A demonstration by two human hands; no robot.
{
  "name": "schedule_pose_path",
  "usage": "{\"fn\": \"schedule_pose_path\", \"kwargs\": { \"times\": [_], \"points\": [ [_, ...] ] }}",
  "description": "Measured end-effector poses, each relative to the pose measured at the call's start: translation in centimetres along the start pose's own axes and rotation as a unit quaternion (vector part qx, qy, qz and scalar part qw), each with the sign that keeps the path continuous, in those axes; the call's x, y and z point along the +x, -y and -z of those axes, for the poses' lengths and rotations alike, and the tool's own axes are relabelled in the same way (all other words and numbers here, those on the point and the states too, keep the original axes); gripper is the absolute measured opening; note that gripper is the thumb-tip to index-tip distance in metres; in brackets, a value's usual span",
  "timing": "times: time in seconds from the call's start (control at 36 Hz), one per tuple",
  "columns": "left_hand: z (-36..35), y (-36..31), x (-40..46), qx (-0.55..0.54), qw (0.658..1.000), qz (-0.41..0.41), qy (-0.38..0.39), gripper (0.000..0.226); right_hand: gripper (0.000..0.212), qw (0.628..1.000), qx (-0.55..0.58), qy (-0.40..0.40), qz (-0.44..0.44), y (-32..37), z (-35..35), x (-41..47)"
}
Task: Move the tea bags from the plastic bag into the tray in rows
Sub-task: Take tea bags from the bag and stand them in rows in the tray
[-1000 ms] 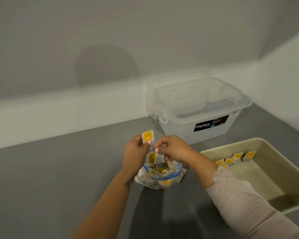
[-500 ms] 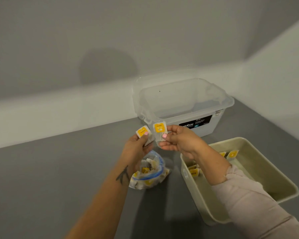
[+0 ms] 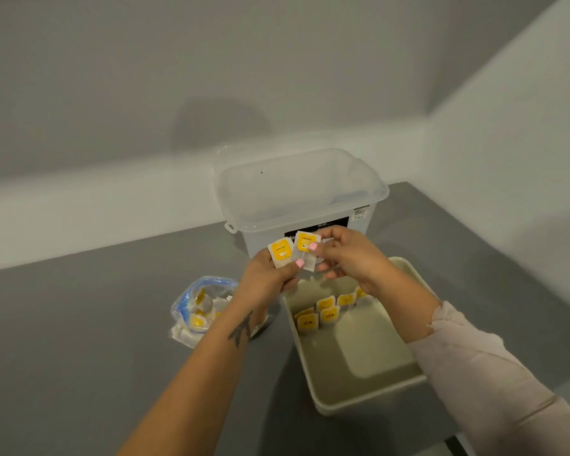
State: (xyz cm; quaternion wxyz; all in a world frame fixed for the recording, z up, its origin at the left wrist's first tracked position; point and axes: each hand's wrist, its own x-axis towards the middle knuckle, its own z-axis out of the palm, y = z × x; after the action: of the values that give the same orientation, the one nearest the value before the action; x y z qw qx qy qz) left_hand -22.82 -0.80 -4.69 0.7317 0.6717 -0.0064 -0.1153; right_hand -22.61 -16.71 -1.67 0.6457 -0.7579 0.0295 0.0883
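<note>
Yellow-tagged tea bags [image 3: 281, 253], one pinched in each hand [image 3: 266, 278], hover above the tray's far rim [image 3: 405, 262].

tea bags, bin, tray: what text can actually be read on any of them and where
"TEA": yellow tag of the front tea bag in the tray.
Held tea bags, left hand and right hand: print too blurred.
Clear bin: black label mostly hidden by hands, unreadable; white sticker too small.

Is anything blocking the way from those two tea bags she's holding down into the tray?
Nothing visible does. The left hand and right hand pinch tea bags above the open tray.
</note>
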Motion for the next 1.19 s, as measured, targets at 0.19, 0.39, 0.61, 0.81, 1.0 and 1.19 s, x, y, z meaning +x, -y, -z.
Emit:
{"fn": "schedule_pose_path", "kwargs": {
  "times": [0.19, 0.39, 0.61, 0.81, 1.0, 1.19],
  "points": [
    [-2.6, 1.5, -0.7, 0.021, 0.999, 0.047, 0.000, 0.044, 0.003, 0.993, -0.107, -0.029, 0.030, -1.0, 3.3, -0.8],
    [-3.4, 3.3, -1.4, 0.066, 0.992, 0.078, -0.076, 0.025, 0.013, 0.987, -0.155, -0.018, 0.041, -2.5, 5.5, -1.5],
    [-3.5, 3.7, -2.4, -0.001, 0.990, 0.060, -0.124, 0.016, 0.016, 0.957, -0.285, -0.018, 0.042, -5.2, 6.4, -1.2],
    [-2.5, 3.5, -2.8, -0.014, 0.989, 0.059, -0.138, 0.017, 0.008, 0.909, -0.417, 0.006, -0.023, -7.4, 5.3, 0.3],
    [-1.8, 3.4, -3.0, -0.009, 0.987, 0.063, -0.145, 0.012, 0.012, 0.891, -0.448, -0.004, -0.068, -8.8, 4.6, 1.3],
    [-1.6, 3.8, -2.9, 0.010, 0.987, 0.073, -0.141, 0.017, 0.010, 0.911, -0.408, -0.031, -0.048, -10.0, 4.5, 1.2]
  ]
}}
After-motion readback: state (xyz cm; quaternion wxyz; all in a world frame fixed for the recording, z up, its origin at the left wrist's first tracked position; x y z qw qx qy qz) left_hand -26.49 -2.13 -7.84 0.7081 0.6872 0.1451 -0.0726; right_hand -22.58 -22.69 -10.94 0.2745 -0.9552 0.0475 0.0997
